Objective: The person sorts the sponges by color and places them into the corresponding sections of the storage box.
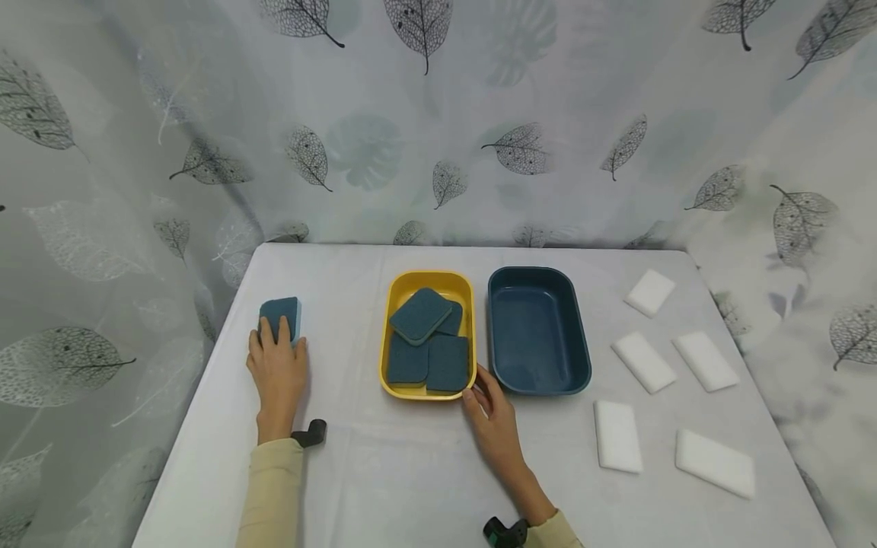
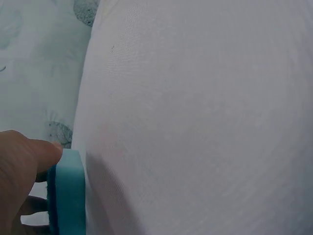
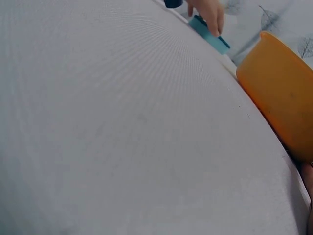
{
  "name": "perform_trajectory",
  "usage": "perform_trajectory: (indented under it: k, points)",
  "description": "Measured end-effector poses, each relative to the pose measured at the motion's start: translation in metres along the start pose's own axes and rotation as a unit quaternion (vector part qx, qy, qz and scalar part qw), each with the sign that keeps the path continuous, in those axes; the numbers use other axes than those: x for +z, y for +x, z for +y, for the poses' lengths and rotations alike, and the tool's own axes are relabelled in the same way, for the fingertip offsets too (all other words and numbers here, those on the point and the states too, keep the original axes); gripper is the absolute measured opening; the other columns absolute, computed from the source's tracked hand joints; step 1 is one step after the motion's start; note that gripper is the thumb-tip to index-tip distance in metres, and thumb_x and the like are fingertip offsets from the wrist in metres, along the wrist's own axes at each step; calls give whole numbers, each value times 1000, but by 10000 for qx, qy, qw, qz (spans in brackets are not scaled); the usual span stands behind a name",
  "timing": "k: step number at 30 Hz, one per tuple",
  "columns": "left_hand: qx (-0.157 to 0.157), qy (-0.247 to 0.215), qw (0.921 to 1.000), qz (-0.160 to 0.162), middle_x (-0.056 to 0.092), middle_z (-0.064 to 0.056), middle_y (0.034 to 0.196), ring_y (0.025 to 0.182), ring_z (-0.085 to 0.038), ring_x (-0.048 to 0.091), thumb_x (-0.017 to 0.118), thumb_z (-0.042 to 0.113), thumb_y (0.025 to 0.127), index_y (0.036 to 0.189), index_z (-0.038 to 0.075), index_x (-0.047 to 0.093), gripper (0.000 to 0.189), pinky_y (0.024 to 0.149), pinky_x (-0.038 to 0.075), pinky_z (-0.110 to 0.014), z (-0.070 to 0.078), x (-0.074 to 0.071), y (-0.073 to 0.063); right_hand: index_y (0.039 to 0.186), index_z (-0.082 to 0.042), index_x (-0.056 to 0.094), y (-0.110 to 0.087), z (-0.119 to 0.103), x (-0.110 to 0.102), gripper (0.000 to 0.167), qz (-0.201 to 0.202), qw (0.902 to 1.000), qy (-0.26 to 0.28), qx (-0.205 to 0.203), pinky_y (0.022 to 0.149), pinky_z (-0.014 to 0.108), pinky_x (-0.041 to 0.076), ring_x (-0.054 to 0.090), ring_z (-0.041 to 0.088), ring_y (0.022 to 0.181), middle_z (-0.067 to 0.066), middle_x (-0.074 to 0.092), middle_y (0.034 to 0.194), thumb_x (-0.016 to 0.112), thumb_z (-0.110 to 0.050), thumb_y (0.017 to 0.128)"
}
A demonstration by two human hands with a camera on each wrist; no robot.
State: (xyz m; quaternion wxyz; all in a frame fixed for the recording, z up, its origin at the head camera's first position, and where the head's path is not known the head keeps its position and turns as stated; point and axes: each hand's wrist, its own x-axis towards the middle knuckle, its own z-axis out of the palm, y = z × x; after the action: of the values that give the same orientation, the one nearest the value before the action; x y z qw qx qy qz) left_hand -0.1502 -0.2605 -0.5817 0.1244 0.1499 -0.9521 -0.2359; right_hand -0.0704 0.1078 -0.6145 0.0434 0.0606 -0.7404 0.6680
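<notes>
White tablecloth (image 1: 384, 472) underlies 1 blue sponge (image 1: 279, 310), gripped at the left hand's fingertips; the right hand (image 1: 495, 422) holds the near-right corner of the yellow tray (image 1: 445, 282).

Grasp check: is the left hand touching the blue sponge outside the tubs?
Touching: the left wrist view shows the left hand gripping the blue sponge, thumb and fingers against it.

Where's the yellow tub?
In the head view, the yellow tub sits near the middle, left of the blue tub, the right hand at its near right corner.
</notes>
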Motion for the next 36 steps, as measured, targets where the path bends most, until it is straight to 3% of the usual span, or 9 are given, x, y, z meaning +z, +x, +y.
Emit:
perform_trajectory:
  k: [5, 10, 19, 27, 36]
  points:
    - [-40, -115, 9998, 139, 25, -34, 166, 153, -54, 22, 61, 20, 105, 156, -4, 42, 58, 119, 23, -72, 3, 2, 3, 157, -9, 44, 0, -1, -2, 55, 61, 10000, 50, 36, 109, 14, 47, 51, 36, 145, 17, 50, 158, 62, -13, 105]
    - [-277, -499, 9977, 352, 28, -30, 166, 153, -50, 25, 64, 18, 104, 152, -2, 48, 55, 120, 25, -69, 6, 5, 6, 157, -10, 43, 1, -2, -3, 55, 31, 9999, 46, 99, 110, 14, 46, 51, 35, 145, 17, 50, 158, 62, -15, 106]
    - [-613, -1345, 9852, 866, 27, -29, 164, 152, -49, 27, 68, 14, 101, 145, 2, 58, 47, 120, 27, -68, 1, 11, 8, 157, -7, 42, 1, -4, -3, 55, 17, 9999, 143, 78, 109, 13, 47, 51, 38, 145, 21, 49, 157, 61, -13, 106]
    - [-857, -1747, 9764, 941, 31, -30, 158, 147, -49, 31, 69, 14, 99, 143, 5, 61, 45, 119, 28, -66, 0, 9, 8, 157, -6, 43, 1, -2, -1, 54, -5, 9999, 122, -4, 109, 14, 47, 52, 39, 143, 22, 49, 157, 61, -13, 106]
    - [-1071, -2055, 9683, 929, 35, -27, 158, 152, -46, 31, 72, 15, 98, 140, 3, 62, 45, 125, 27, -63, -6, 7, 4, 156, -7, 44, 0, -1, -1, 55, -6, 9998, 170, 55, 109, 15, 48, 52, 38, 144, 21, 50, 156, 63, -14, 105]
